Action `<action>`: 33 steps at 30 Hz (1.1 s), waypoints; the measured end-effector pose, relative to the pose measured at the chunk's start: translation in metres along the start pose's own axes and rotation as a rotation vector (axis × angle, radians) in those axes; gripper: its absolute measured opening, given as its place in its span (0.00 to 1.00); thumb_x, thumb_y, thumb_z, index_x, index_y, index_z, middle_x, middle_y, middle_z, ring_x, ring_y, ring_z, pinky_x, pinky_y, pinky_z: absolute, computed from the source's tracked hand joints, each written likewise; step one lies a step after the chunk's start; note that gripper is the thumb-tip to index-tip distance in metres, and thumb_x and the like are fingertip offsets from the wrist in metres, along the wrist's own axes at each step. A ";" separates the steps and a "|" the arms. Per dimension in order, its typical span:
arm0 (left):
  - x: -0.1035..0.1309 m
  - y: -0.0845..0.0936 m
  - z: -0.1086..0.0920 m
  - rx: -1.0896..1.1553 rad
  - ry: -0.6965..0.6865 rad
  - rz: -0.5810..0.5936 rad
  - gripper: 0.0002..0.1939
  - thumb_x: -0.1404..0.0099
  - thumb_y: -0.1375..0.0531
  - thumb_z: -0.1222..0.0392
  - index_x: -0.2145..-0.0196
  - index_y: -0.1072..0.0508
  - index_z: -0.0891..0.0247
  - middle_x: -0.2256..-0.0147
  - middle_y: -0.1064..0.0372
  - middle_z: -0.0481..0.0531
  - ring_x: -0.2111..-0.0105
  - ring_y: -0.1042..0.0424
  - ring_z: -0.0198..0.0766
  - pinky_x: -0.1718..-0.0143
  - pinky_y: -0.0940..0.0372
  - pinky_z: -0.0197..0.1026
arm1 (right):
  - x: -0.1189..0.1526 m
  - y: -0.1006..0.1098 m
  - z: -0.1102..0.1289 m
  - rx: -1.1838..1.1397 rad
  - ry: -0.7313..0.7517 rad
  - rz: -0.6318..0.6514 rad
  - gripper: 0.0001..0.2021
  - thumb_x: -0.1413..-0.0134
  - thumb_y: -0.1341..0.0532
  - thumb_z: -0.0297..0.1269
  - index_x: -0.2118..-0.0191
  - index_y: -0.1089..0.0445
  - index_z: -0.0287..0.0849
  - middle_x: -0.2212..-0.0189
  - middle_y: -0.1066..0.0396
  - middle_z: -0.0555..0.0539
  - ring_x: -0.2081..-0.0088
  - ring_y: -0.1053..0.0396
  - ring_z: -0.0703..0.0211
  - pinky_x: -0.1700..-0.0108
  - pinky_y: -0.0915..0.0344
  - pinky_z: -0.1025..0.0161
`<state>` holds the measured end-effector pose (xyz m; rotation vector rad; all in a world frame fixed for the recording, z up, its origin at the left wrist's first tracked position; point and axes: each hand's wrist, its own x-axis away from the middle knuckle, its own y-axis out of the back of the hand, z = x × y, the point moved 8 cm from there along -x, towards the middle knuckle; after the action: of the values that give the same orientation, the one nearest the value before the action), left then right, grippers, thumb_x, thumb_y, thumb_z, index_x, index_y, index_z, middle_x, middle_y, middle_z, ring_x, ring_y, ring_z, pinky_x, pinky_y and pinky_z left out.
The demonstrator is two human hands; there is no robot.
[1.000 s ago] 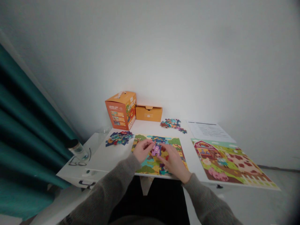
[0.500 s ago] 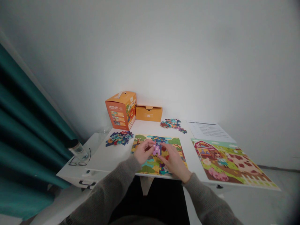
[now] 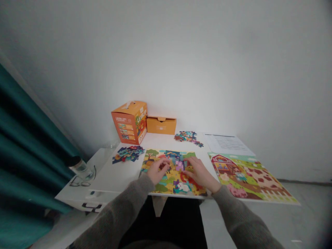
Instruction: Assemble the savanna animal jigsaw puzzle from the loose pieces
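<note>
Left hand (image 3: 155,172) part-open, empty; right hand (image 3: 203,175) fingers apart beside purple puzzle piece (image 3: 178,165), grip unclear; best kept flat, tabs aligned before pressing.

We see smooth, matt white on the tabletop (image 3: 110,176); printed card, smooth-faced, in the orange box (image 3: 124,128) and puzzle pieces (image 3: 128,154); thin paper in the printed sheet (image 3: 228,143); soft, ribbed knit on the grey sleeves (image 3: 123,209); folded cloth in the teal curtain (image 3: 23,166); we find the bottle (image 3: 83,171) clear, glass or plastic unclear.
</note>
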<state>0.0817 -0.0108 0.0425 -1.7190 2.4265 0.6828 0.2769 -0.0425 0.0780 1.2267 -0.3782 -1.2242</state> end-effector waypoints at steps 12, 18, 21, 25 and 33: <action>0.003 -0.007 0.021 0.023 0.091 0.019 0.11 0.35 0.40 0.56 0.58 0.27 0.64 0.69 0.28 0.51 0.70 0.29 0.38 0.66 0.34 0.40 | 0.015 0.010 -0.099 0.050 -0.283 0.172 0.19 0.48 0.34 0.33 0.50 0.30 0.38 0.67 0.28 0.48 0.65 0.32 0.57 0.60 0.36 0.60; 0.003 -0.006 0.021 0.017 0.110 0.026 0.10 0.37 0.38 0.56 0.59 0.25 0.62 0.69 0.27 0.51 0.70 0.29 0.38 0.65 0.34 0.40 | 0.016 0.005 -0.108 0.021 -0.243 0.181 0.18 0.49 0.35 0.32 0.50 0.28 0.37 0.66 0.26 0.46 0.65 0.30 0.56 0.59 0.35 0.60; 0.003 -0.007 0.021 0.014 0.111 0.033 0.10 0.36 0.39 0.57 0.59 0.25 0.63 0.68 0.26 0.51 0.69 0.28 0.38 0.65 0.33 0.40 | 0.016 0.002 -0.111 0.027 -0.236 0.215 0.20 0.50 0.35 0.31 0.49 0.28 0.37 0.65 0.27 0.45 0.64 0.30 0.56 0.59 0.35 0.61; 0.003 -0.008 0.020 0.011 0.108 0.041 0.10 0.35 0.40 0.57 0.59 0.26 0.63 0.69 0.26 0.51 0.69 0.28 0.38 0.65 0.33 0.39 | 0.015 0.001 -0.112 0.045 -0.250 0.229 0.18 0.48 0.37 0.30 0.49 0.28 0.37 0.66 0.27 0.46 0.65 0.31 0.58 0.61 0.36 0.62; 0.003 -0.007 0.019 0.011 0.105 0.047 0.10 0.36 0.40 0.57 0.59 0.26 0.63 0.68 0.26 0.52 0.70 0.29 0.38 0.66 0.33 0.39 | 0.014 0.004 -0.108 0.040 -0.243 0.204 0.17 0.47 0.37 0.31 0.50 0.27 0.37 0.68 0.28 0.46 0.66 0.32 0.57 0.61 0.36 0.61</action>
<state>0.0833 -0.0079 0.0227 -1.7412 2.5431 0.5971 0.3687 -0.0010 0.0359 1.0463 -0.6928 -1.1952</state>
